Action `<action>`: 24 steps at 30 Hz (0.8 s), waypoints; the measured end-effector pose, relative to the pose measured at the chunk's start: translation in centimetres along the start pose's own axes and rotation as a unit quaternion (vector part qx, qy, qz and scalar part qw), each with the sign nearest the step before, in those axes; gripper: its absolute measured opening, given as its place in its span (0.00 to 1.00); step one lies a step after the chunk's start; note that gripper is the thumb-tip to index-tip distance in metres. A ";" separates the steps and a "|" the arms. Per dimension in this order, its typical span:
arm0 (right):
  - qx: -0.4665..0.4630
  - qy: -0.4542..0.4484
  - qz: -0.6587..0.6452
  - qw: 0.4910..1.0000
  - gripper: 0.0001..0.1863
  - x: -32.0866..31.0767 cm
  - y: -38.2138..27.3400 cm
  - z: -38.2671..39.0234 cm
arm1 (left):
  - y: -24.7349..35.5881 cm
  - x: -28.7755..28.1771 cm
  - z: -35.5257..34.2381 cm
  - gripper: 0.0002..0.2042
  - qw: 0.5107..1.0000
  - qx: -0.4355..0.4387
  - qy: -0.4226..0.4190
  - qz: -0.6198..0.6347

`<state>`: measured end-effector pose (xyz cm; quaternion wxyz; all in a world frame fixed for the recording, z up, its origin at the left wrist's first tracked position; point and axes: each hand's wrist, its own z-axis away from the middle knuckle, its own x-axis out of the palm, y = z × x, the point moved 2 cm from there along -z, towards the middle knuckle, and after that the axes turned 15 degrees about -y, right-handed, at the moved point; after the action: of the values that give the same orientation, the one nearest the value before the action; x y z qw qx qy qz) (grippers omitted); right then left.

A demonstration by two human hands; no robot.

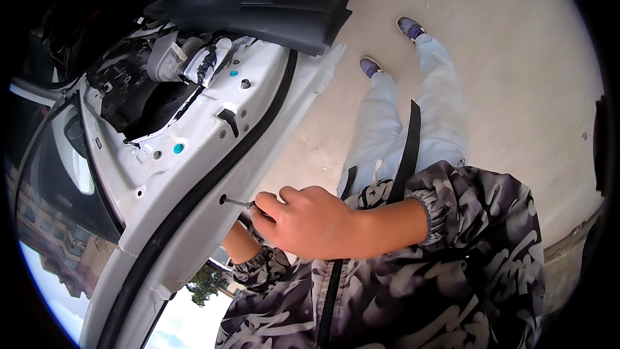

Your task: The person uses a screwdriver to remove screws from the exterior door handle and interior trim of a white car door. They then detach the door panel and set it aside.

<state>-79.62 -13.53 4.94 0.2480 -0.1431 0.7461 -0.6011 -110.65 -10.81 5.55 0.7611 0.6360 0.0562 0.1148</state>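
My right hand [310,220] is closed around a screwdriver [237,203], whose handle is mostly hidden in the fingers. Its thin metal shaft points left, the tip in a dark round hole in the edge of a white car door [265,155]. Below it, my left wrist [240,243] reaches behind the door edge, which hides the fingers. A black rubber seal [194,190] curves along the door. Beyond the seal lies the bare inner door frame, with a large dark opening, torn black lining and a teal plug [178,148].
A black door trim panel [271,6] with a red line lies across the far end of the door. The door's window glass [51,174] is at the left. Pale concrete floor [523,84] spreads to the right, under my legs and shoes.
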 end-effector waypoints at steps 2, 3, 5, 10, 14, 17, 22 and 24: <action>0.000 -0.005 0.038 0.999 0.13 -0.3 -0.3 -0.2 | -0.5 -0.2 -0.3 0.17 1.000 0.014 -0.009 0.017; -0.002 -0.012 0.059 0.998 0.16 -0.3 -0.6 -0.4 | -1.0 -0.4 0.1 0.17 0.999 0.020 -0.008 0.027; 0.027 0.008 0.097 0.995 0.17 -1.0 -0.1 -1.5 | -2.7 0.8 -3.8 0.17 0.997 0.011 -0.059 0.045; 0.147 -0.083 -0.142 0.975 0.13 -0.1 -0.4 -2.5 | -3.2 0.4 -2.6 0.17 0.992 0.054 -0.041 0.104; 0.346 -0.150 -0.499 0.780 0.11 0.6 1.3 -2.8 | -4.0 -0.2 -1.8 0.17 0.984 0.097 -0.016 0.149; 0.155 -0.107 -0.177 0.966 0.12 1.1 0.9 -2.5 | -3.6 -0.2 -1.5 0.17 0.978 0.122 0.002 0.168; -0.015 -0.095 0.110 0.989 0.15 2.3 -0.8 -2.1 | -3.9 -0.3 -2.1 0.19 0.973 0.159 0.054 0.160; 0.210 -0.153 -0.262 0.930 0.13 3.3 0.0 -2.5 | -4.8 -0.8 -2.2 0.21 0.969 0.170 0.076 0.165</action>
<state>-83.70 -13.14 4.68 0.2172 -0.3684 0.4921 -0.7583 -111.44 -9.69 0.40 0.6056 0.7461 0.0272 0.2753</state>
